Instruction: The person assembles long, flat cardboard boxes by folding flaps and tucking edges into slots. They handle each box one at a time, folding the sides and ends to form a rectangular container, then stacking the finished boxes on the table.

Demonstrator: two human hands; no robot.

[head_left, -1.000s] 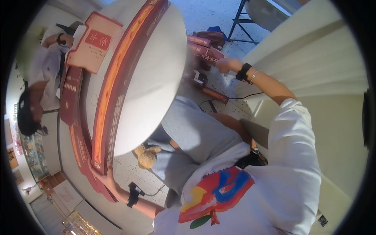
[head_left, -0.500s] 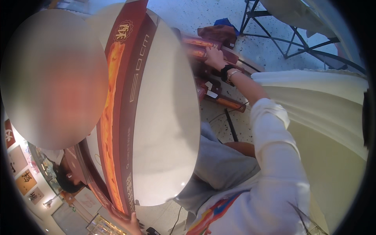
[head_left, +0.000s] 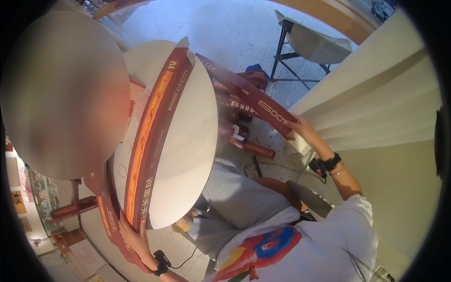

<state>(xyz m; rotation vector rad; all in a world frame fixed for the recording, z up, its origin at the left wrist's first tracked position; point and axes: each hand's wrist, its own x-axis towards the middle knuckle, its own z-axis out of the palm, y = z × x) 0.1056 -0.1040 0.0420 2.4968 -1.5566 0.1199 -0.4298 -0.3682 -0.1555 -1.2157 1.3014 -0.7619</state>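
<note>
A long dark red carton (head_left: 152,127) with an orange pastry-stick picture lies lengthwise on the round white table (head_left: 188,141). My left hand (head_left: 134,235) is closed round its near end. Right of the table, my right hand (head_left: 303,131) grips the near end of a second long dark red carton (head_left: 249,96). That one slants away to the far left, its far end by the table's rim. Beneath it several similar cartons (head_left: 256,149) lie in a pile, partly hidden by it.
A folding chair (head_left: 314,44) stands at the far right, near a pale curtain (head_left: 371,89). Another dark red carton (head_left: 112,221) is left of my left hand. A pink bristly thing (head_left: 140,104) lies on the table. A round blurred patch hides the upper left.
My right hand has come up and nearer from the pile, now with a long carton in it. The view has shifted, showing more of my left hand and the table carton's far end.
</note>
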